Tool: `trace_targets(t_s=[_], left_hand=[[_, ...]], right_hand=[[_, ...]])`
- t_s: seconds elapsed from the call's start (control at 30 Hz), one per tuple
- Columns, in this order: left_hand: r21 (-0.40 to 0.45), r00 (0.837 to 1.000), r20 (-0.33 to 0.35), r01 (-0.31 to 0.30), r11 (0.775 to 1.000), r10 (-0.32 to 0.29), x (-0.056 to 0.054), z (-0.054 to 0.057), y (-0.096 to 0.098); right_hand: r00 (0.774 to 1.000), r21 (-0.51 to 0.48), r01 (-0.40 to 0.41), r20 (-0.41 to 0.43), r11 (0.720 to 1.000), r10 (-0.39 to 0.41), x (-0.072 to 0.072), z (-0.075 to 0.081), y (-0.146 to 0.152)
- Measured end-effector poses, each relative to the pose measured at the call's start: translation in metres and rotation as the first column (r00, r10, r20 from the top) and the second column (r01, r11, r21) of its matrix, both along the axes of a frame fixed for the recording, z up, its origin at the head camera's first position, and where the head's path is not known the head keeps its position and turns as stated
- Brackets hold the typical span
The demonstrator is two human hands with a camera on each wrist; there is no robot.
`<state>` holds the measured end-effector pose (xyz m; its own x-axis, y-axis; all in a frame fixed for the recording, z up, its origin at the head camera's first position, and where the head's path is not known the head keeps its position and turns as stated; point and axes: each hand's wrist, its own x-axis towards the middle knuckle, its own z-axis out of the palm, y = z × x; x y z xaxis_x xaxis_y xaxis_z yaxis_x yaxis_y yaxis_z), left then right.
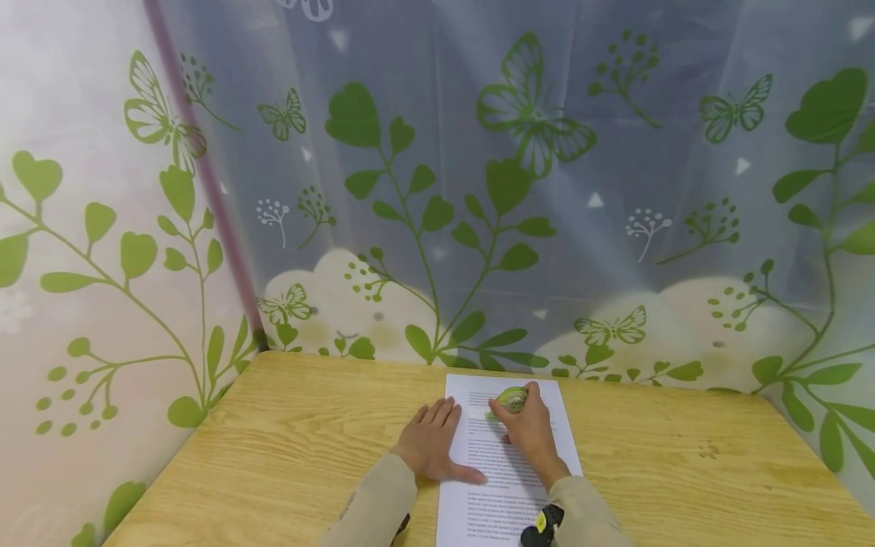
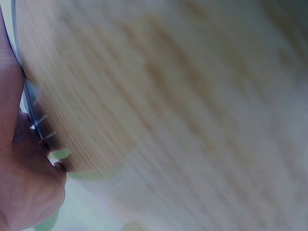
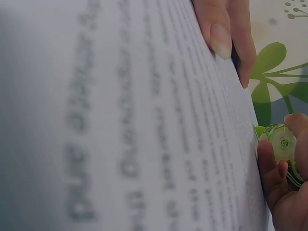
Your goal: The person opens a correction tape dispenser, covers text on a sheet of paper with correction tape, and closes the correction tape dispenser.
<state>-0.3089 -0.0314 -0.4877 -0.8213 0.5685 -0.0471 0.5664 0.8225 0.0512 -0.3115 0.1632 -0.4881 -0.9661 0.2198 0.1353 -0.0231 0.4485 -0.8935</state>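
A printed sheet of paper (image 1: 506, 486) lies on the wooden table in the head view. My left hand (image 1: 432, 441) rests on its left edge, fingers and thumb spread. Over the upper lines of print, my right hand (image 1: 533, 429) pinches a green correction tape (image 1: 511, 396) between thumb and fingers. The right wrist view shows the round spool inside the clear case of the correction tape (image 3: 284, 143), with its green tip close to the page. In the left wrist view, part of a hand (image 2: 31, 192) shows at the left edge.
The wooden table (image 1: 307, 410) extends to both sides of the sheet. A curtain (image 1: 437, 228) printed with green leaves and butterflies hangs right behind the table's far edge, and another panel (image 1: 89, 319) stands at the left. A black strap (image 1: 543, 524) circles the right wrist.
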Motion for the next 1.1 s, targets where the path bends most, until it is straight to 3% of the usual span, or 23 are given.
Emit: trace_targets(t_s=[0.2, 0.53, 1.1], left_hand=[[-0.01, 1.0, 0.001, -0.008, 1.0, 0.008, -0.001, -0.001, 0.001], [-0.029, 0.999, 0.027, -0.036, 0.999, 0.037, 0.005, 0.01, 0.003], [0.005, 1.0, 0.024, -0.012, 1.0, 0.012, -0.001, 0.001, 0.0]], right_hand=[[1.0, 0.004, 0.001, 0.001, 1.0, -0.001, 0.001, 0.001, 0.002], [1.0, 0.016, 0.018, 0.005, 1.0, -0.018, 0.004, 0.001, 0.006], [1.0, -0.013, 0.017, 0.01, 1.0, -0.017, 0.009, 0.003, 0.019]])
